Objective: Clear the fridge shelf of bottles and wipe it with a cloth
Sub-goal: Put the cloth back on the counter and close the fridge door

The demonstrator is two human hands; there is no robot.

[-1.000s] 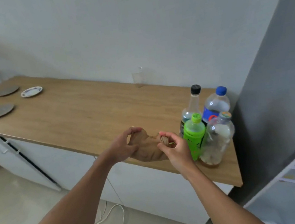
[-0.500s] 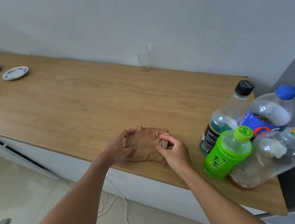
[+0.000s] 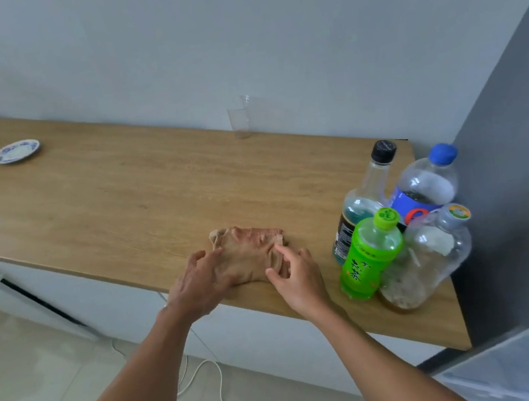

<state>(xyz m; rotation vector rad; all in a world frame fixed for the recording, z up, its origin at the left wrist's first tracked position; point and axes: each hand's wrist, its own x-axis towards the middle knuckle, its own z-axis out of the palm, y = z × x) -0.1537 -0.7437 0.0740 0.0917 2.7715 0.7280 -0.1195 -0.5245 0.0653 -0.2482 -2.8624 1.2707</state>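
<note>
Cloth (image 3: 250, 256) lies crumpled near bench (image 3: 120, 200) front edge, just left of four bottles (image 3: 400, 232). Left hand (image 3: 197, 286) and right hand (image 3: 295, 272) rest on it, fingers spread; grip probably not closed. Gather folds before lifting.

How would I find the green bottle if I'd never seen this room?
Look at the long wooden counter and follow it to its right end, beside the grey wall. Four bottles huddle there. The green bottle stands at the front, the only bright green one, with a matching green cap.
</note>
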